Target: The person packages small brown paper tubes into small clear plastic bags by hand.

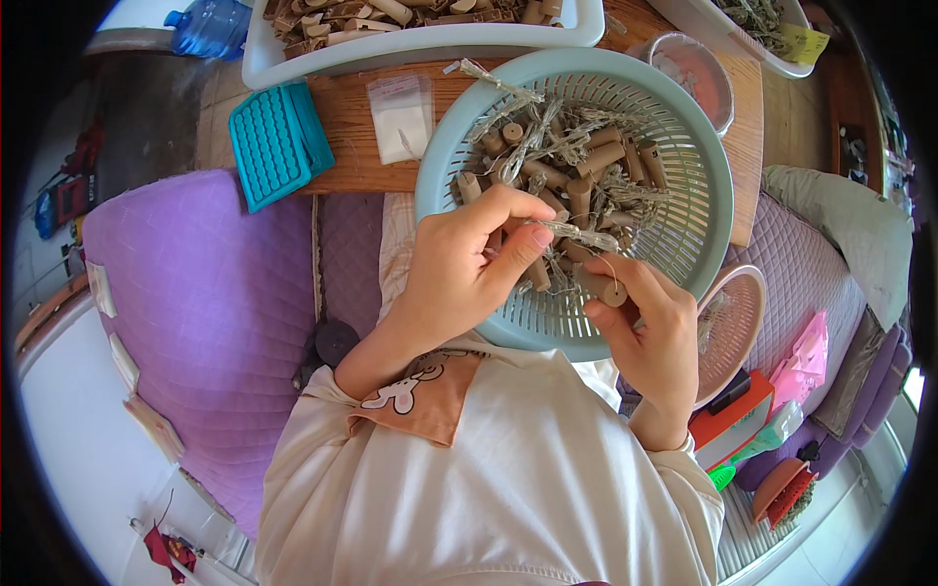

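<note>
Above the near side of a round pale-green plastic basket [451, 146], both my hands work close together. My left hand [467, 249] pinches a bundle of thin clear wire [584, 234] between thumb and forefinger. Between the fingers of my right hand [650, 327] is a tan cork-like cylinder [603, 285], its round end turned toward me. A thin wire loops from the cylinder over the right forefinger. Inside the basket lie several similar tan cylinders [600, 158] tangled with bundles of clear wire.
Behind the basket, a white tub [430, 41] holds many tan pieces. Left of it on the wooden table [342, 127] are a teal stack of moulded trays [278, 142] and a small plastic bag [401, 122]. A clear round container [699, 83] and a pink basket [747, 332] stand to the right.
</note>
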